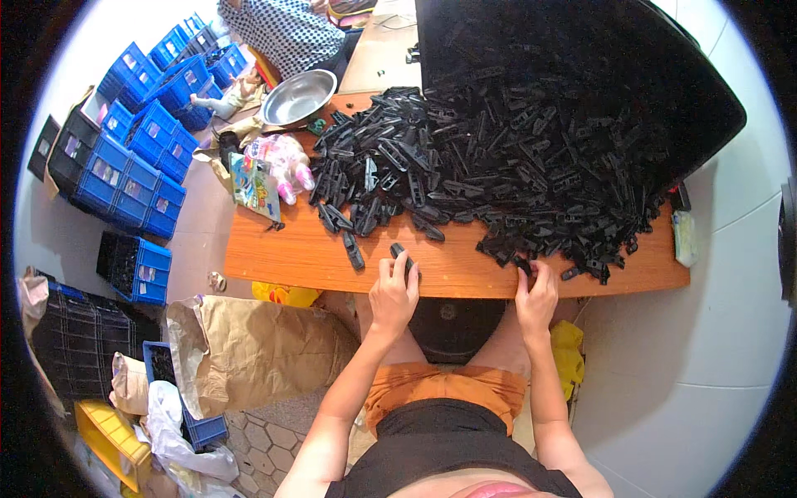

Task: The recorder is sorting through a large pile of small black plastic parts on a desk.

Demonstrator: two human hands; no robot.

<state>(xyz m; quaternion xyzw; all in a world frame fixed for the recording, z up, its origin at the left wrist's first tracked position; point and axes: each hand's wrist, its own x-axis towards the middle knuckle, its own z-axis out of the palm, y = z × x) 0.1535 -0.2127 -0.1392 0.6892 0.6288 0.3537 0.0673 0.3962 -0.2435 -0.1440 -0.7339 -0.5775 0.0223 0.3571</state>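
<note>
- Tabletop of orange-brown wood runs under and ahead of the fingers of both hands, the left hand and the right hand working at its near edge.
- Black bin, beyond the right fingers; its far end is cut off by the top of my view, and its inside is so dark that I cannot separate the pieces deep in it from its wall.
- Pile of black parts, ahead of both hands, its near edge reaching the right fingertips. Pieces overlap so much that I can't count them or make out their details.
- Loose black part, to the left of the left fingers, apart from them.
- Elongated black piece, pinched between the left thumb and fingers, its far end sticking out ahead of them. The hand covers the rest from me.
- Small dark piece, at the right fingertips, against the pile's edge. The thumb and forefinger are drawn together there, but I cannot tell whether they grip it or only touch it.
- Step in hand, as I judge it: handling single pieces at the table's edge. The next move seems to call for a steady left pinch and a sure right hold before lifting anything clear of its neighbours.
</note>
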